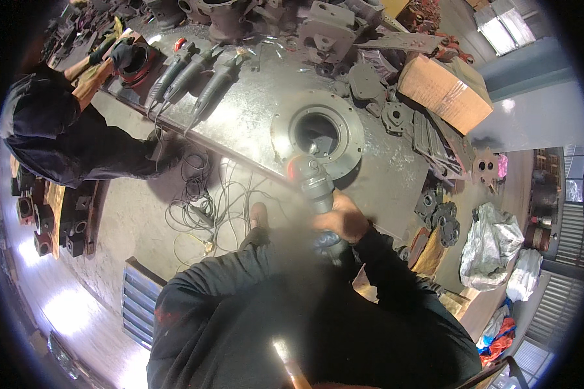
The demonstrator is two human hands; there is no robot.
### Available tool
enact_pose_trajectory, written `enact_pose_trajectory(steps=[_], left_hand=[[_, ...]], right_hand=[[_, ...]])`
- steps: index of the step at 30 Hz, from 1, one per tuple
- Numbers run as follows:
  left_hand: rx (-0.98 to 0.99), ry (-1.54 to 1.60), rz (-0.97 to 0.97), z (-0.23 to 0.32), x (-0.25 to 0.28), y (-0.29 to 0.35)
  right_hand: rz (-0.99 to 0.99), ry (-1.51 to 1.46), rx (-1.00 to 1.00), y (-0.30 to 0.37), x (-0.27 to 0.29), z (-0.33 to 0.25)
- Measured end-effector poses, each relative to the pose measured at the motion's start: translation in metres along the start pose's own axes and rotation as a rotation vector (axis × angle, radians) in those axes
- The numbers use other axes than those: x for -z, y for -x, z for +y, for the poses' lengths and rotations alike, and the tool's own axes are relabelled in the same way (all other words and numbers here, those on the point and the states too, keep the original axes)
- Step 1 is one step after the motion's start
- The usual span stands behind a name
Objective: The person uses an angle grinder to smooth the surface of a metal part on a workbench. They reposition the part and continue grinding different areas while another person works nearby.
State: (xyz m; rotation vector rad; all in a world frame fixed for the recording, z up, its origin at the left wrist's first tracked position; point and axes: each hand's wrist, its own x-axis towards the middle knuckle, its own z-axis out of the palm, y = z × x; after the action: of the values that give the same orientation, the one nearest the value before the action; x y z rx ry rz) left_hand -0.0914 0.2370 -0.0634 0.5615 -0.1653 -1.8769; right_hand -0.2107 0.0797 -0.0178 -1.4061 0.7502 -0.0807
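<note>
My right hand (345, 219) is closed around the body of an angle grinder (316, 188). The grinder's head, with a reddish blurred disc, is at the near edge of a round metal flange (352, 133) that lies on the metal table. I cannot tell whether the disc touches the flange. My left sleeve (217, 280) reaches toward the grinder from the lower left. A grey blurred patch covers the place where my left hand would show, so its fingers are hidden. A bluish part shows below my right hand, too blurred to name.
Several power tools (185, 74) lie on the metal table (263, 97), left of the flange. Castings and a cardboard box (446, 91) stand at the back right. Cables (198, 214) coil on the floor. At the left, a co-worker's gloved hand (122, 55) is at a round part.
</note>
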Motion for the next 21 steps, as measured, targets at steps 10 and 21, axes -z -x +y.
enact_pose_trajectory(steps=[10,21], left_hand=[[-0.032,-0.015,-0.018,0.005,-0.018,-0.023],[-0.012,-0.005,-0.006,-0.004,-0.015,-0.016]], right_hand=[[0.09,0.013,-0.12,0.029,0.037,-0.008],[0.067,0.084,-0.217,0.036,0.035,0.014]])
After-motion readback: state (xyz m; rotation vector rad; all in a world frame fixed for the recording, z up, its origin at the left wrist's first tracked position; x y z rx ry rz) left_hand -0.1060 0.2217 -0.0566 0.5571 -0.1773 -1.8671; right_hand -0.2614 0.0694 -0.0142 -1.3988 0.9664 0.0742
